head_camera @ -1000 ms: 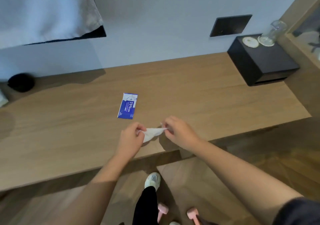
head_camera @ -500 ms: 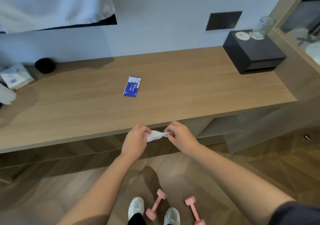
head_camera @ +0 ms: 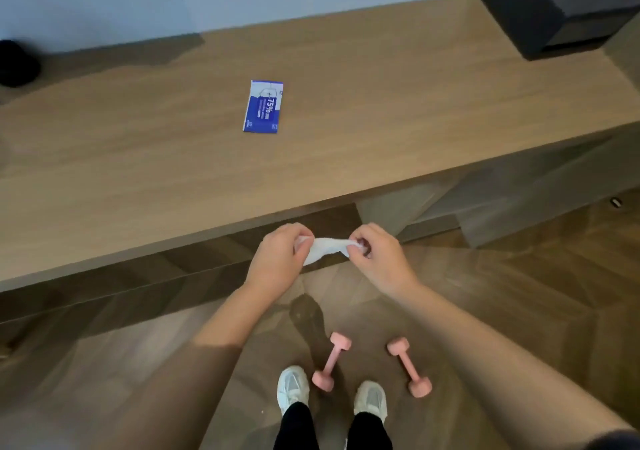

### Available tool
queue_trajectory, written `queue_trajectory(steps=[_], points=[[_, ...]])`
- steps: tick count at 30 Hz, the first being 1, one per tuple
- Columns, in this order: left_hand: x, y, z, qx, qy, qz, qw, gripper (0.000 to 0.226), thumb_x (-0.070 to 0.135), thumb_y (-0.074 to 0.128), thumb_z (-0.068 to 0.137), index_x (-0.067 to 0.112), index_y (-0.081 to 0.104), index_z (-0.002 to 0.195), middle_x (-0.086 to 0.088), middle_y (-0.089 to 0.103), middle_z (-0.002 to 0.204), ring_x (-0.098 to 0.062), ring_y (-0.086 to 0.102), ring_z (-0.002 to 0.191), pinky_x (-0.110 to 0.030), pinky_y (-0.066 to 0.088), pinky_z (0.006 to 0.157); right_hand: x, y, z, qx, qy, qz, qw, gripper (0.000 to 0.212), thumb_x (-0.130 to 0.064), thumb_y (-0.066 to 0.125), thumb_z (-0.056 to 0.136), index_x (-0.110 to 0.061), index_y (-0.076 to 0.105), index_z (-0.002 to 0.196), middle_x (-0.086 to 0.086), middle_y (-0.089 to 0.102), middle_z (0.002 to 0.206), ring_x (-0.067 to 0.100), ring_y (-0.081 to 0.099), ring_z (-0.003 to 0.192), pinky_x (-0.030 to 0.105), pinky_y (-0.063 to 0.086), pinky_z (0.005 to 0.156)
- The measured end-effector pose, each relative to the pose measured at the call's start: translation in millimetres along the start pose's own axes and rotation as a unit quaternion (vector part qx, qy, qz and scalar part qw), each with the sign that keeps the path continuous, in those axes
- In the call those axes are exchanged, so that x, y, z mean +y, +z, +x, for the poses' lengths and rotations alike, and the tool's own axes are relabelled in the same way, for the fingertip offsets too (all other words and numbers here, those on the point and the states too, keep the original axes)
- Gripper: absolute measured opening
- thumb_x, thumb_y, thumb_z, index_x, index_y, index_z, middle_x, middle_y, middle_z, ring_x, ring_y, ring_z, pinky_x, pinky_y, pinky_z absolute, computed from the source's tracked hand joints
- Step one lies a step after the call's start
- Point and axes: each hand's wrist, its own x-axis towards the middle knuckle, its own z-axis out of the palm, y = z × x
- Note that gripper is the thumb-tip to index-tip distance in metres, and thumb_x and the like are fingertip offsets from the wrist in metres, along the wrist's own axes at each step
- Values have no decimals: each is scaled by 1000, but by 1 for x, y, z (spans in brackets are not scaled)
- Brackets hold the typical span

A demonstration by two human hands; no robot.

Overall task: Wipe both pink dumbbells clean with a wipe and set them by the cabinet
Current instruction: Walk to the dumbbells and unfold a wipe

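Wooden counter (head_camera: 381,120) bears a packet (head_camera: 263,106) (parquet floor (head_camera: 519,293) below); left hand (head_camera: 277,262) and right hand (head_camera: 381,259) pinch wipe (head_camera: 325,247).

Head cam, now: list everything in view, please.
wipe: 1, white, stretched between both hands
first dumbbell: 1, pink, floor, near end between the shoes
second dumbbell: 1, pink, floor, right of the shoes
wipe packet: 1, blue and white, flat on counter
counter: 1, light wood, along the wall
box: 1, black, counter's right end
round object: 1, black, left edge, unclear what
shoes: 2, white, floor
left hand: pinches wipe
right hand: pinches wipe
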Motion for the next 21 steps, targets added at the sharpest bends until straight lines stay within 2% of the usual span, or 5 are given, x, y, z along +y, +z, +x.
queue_trajectory(steps=[4,8,10,15,21], points=[[-34,34,-22,-37,-114,-90,989,26,22,50,100,11,72,90,-1,68,78,-14,61,72,-26,42,67,35,38,-26,-9,75,102,992,12,-14,65,84,-18,55,78,-1,59,81,14,56,75,17,42,63],[-60,89,-52,-82,-255,-296,917,21,27,58,97,10,69,95,-7,68,82,-11,62,63,-22,50,54,72,76,-57,-25,116,262,958,34,5,66,77,-23,48,70,5,62,80,16,56,75,34,47,69],[-75,124,-71,-68,-256,-323,909,11,9,66,90,11,67,100,-9,68,92,-11,64,69,-19,51,56,98,96,-75,-56,143,310,938,35,2,72,74,-27,52,67,0,61,78,16,54,71,33,45,66],[-120,215,-101,-52,-214,-308,925,36,-2,66,86,31,64,100,-2,66,101,-13,64,85,-23,53,73,191,149,-119,-183,318,426,827,13,-38,76,78,-27,70,76,-2,73,79,18,67,72,25,48,53],[-194,333,-101,-123,-182,-270,938,41,-7,63,87,31,62,103,0,59,75,-5,59,62,-17,47,56,308,213,-139,-245,334,361,835,8,-19,75,80,-15,69,85,2,69,77,18,64,78,34,52,76]])
